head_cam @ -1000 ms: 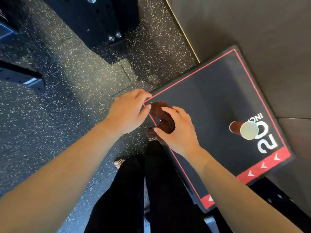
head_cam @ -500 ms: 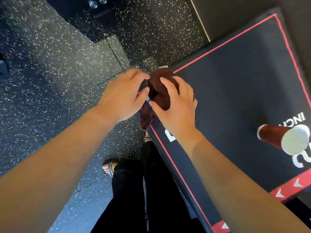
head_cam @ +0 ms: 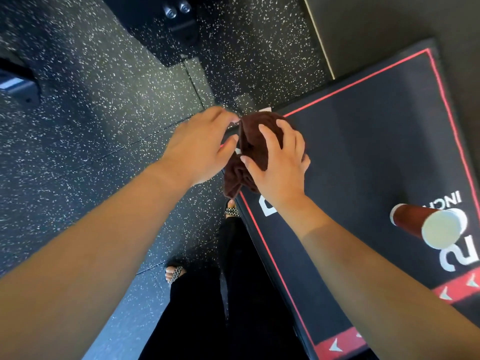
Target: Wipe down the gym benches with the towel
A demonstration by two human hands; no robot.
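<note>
Both hands on a dark brown towel at the corner of the counter.

The right hand [head_cam: 279, 165] lies spread over the bunched towel [head_cam: 255, 141], fingers curled round it and gripping, at the near-left corner of the black, red-edged counter [head_cam: 363, 152]. The left hand [head_cam: 200, 146] sits just beside it, thumb and fingertips closed on the towel's left edge, though the pinch itself is partly blurred, so its firmness is hard to judge. A fold of the towel hangs over the counter's edge toward the speckled floor [head_cam: 104, 100]. Well apart, on the counter's right side, stands a brown bottle with a white cap [head_cam: 426, 224], over white printed lettering.
</note>
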